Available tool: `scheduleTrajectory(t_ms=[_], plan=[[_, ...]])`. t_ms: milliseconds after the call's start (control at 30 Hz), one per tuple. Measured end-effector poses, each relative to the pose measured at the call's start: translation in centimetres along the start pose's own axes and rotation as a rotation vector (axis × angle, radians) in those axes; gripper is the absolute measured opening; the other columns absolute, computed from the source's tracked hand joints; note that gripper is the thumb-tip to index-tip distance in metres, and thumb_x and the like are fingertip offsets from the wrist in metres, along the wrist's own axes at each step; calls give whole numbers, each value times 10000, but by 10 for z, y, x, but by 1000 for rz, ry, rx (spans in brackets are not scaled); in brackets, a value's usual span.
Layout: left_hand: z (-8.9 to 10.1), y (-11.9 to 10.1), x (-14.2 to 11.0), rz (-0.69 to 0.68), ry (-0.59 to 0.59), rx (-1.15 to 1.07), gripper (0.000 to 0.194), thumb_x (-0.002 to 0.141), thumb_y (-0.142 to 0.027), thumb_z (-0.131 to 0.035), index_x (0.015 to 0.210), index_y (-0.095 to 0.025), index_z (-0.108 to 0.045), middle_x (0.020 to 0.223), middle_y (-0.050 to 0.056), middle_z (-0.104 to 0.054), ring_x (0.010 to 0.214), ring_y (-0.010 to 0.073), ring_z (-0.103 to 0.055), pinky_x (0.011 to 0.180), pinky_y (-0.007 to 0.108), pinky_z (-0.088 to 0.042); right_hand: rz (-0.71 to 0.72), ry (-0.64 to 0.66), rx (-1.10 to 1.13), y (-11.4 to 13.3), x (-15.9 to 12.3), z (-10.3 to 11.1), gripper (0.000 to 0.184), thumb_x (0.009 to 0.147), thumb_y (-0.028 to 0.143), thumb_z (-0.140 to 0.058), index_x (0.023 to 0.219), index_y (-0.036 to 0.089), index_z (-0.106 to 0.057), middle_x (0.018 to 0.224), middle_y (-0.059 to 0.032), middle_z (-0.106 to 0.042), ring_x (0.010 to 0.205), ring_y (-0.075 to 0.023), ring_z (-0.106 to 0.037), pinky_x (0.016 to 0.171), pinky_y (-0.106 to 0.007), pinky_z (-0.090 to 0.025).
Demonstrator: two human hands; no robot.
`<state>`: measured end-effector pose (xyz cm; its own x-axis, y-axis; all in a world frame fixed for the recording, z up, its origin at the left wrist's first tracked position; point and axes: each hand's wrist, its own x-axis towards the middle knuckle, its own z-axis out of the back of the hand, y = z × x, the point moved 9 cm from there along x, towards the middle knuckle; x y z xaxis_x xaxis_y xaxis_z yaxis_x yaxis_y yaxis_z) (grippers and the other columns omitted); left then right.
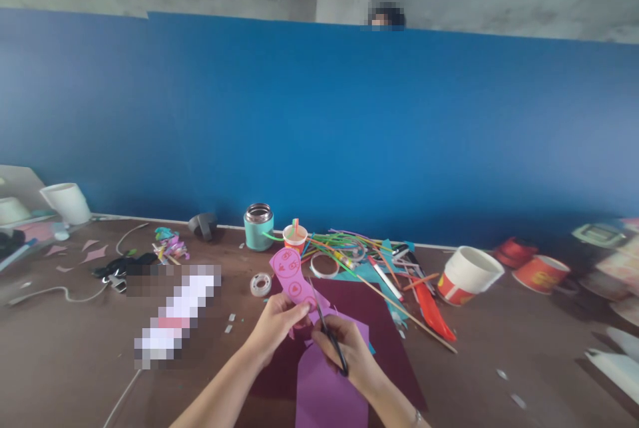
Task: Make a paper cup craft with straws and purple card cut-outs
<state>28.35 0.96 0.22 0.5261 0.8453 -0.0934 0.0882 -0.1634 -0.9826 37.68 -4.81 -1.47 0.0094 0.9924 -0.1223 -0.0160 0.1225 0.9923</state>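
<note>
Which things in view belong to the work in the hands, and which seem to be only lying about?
In use:
pink paper, in the left hand
scissors, in the right hand

Seemingly lying about:
teal jar
large red-and-white container
wooden stick

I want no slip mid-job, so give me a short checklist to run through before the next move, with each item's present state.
1. Left hand grips the pink paper strip: ok, thumb on top near its lower end.
2. Right hand holds the scissors: ok, fingers around the black handles.
3. Left thumb well away from the scissors: not ok, its tip looks very close to them.
4. Drawn circle next to the thumb uncut: cannot tell, the thumb hides part of it.
5. Tape roll apart from both hands: ok, it lies to the left of the strip.
</note>
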Motion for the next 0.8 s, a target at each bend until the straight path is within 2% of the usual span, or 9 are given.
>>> scheduleTrajectory(t_ms=[200, 400, 533, 633, 800], plan=[[-2, -2, 0, -30, 10, -133, 341, 700, -430, -687, 786, -100, -663, 610, 28, -603, 537, 92, -492, 538, 211, -357, -9, -15, -15, 6, -2, 1, 435, 637, 569, -682, 657, 159, -537, 395, 94, -361, 322, -35, -285, 334, -183, -218], [-1, 6, 1, 0, -48, -245, 329, 659, -410, -729, 761, -104, -666, 629, 20, -598, 557, 92, -495, 573, 215, -374, -14, -3, -26, 1, 0, 1, 397, 668, 524, -681, 667, 150, -548, 380, 94, -370, 315, -37, -302, 326, -176, -223], [-2, 6, 0, -6, -48, -193, 331, 654, -412, -731, 754, -100, -678, 598, 15, -589, 533, 90, -477, 548, 211, -354, -10, 15, 9, -10, 3, 1, 398, 677, 495, -690, 823, 149, -559, 424, 89, -435, 321, -47, -359, 329, -170, -279], [-2, 4, 0, -9, -24, -151, 337, 661, -415, -721, 778, -101, -691, 626, 37, -621, 571, 115, -516, 580, 225, -375, -13, 3, 45, -15, 3, 3, 458, 666, 464, -714, 946, 171, -499, 450, 104, -456, 326, -50, -371, 326, -163, -292], [-2, 2, 0, 2, -15, -130, 325, 662, -407, -720, 771, -101, -699, 624, 36, -631, 531, 97, -486, 557, 216, -357, -36, -19, 54, -13, 2, 6, 484, 648, 446, -734, 947, 206, -437, 411, 143, -405, 314, -39, -310, 320, -152, -250]])
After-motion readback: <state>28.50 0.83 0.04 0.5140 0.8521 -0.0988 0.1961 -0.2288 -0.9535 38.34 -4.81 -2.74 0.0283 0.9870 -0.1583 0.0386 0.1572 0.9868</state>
